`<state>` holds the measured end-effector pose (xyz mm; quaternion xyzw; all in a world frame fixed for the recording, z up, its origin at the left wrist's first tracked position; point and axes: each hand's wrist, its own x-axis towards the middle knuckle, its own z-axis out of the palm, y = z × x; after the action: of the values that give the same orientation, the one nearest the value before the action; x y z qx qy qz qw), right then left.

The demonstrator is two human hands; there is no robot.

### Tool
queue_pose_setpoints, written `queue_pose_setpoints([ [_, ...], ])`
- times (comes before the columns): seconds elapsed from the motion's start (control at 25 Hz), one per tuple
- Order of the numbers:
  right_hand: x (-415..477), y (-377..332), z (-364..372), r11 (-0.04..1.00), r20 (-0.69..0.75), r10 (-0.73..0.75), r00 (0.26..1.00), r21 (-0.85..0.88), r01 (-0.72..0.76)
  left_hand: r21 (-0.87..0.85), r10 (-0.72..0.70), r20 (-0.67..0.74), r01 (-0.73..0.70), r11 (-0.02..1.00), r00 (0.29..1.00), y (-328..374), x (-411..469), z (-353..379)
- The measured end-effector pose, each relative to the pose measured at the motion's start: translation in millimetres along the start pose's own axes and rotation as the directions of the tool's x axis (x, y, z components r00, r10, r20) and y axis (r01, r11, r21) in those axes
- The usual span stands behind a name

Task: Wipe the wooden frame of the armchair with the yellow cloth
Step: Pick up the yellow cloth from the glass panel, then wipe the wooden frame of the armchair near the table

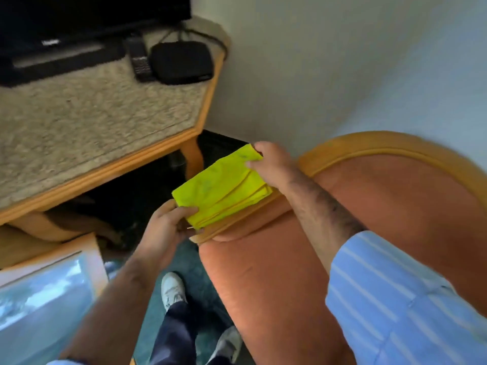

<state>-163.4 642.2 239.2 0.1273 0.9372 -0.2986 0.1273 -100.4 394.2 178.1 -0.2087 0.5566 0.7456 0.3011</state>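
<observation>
A folded yellow cloth (224, 185) is stretched between both my hands, just above the left wooden armrest (237, 219) of the armchair. My left hand (168, 225) pinches the cloth's near corner. My right hand (268, 162) grips its far corner. The armchair has orange upholstery (276, 272) and a light wooden frame that curves around the top of the backrest (382, 140). The cloth's lower edge lies close to the armrest; I cannot tell if it touches.
A wooden TV stand (110, 164) with a speckled top stands to the left, carrying a TV (79, 17), a remote (138, 59) and a black box (181, 61). A glass-topped table (44, 299) is at lower left. My feet (172, 288) stand on green carpet. A wall is behind the chair.
</observation>
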Motion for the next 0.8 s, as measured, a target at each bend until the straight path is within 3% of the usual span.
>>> queue_pose_setpoints([
  [0.08, -4, 36, -29, 0.997, -0.094, 0.045, 0.995, -0.054, -0.050, 0.188, -0.041, -0.013, 0.042, 0.981, 0.999, -5, 14, 39],
  [0.16, -7, 61, -39, 0.996, -0.133, 0.035, 0.990, -0.074, -0.045, 0.434, -0.002, -0.099, 0.045, 0.900, 0.995, -18, 26, 59],
  [0.28, 0, 91, -26, 0.999, -0.103, -0.024, 0.994, -0.042, 0.020, 0.767, 0.160, -0.177, 0.034, 0.640, 0.971, -39, 43, 72],
  [0.36, 10, 107, -12, 0.997, -0.060, -0.070, 0.996, -0.027, 0.068, 0.874, 0.220, -0.164, 0.038, 0.485, 0.962, -47, 51, 74],
  [0.44, 15, 120, 4, 0.981, -0.029, -0.166, 0.986, -0.104, 0.162, 0.919, 0.299, -0.128, 0.001, 0.393, 0.946, -51, 58, 72],
  [0.52, 16, 135, 16, 0.931, -0.122, -0.309, 0.943, -0.241, 0.274, 0.970, 0.483, 0.106, -0.197, 0.140, 0.869, -48, 69, 65],
  [0.56, 15, 143, 18, 0.904, -0.221, -0.370, 0.902, -0.310, 0.295, 0.924, 0.534, 0.338, -0.380, -0.034, 0.775, -46, 77, 64],
  [0.64, 15, 164, 15, 0.854, -0.370, -0.407, 0.835, -0.478, 0.205, 0.678, 0.387, 0.732, -0.657, -0.329, 0.561, -40, 96, 78],
  [0.68, 16, 176, 11, 0.821, -0.399, -0.396, 0.827, -0.557, 0.124, 0.572, 0.257, 0.820, -0.701, -0.426, 0.512, -42, 106, 89],
  [0.8, 21, 205, 8, 0.697, -0.357, -0.412, 0.838, -0.717, 0.037, 0.485, 0.029, 0.829, -0.694, -0.532, 0.558, -55, 126, 98],
])
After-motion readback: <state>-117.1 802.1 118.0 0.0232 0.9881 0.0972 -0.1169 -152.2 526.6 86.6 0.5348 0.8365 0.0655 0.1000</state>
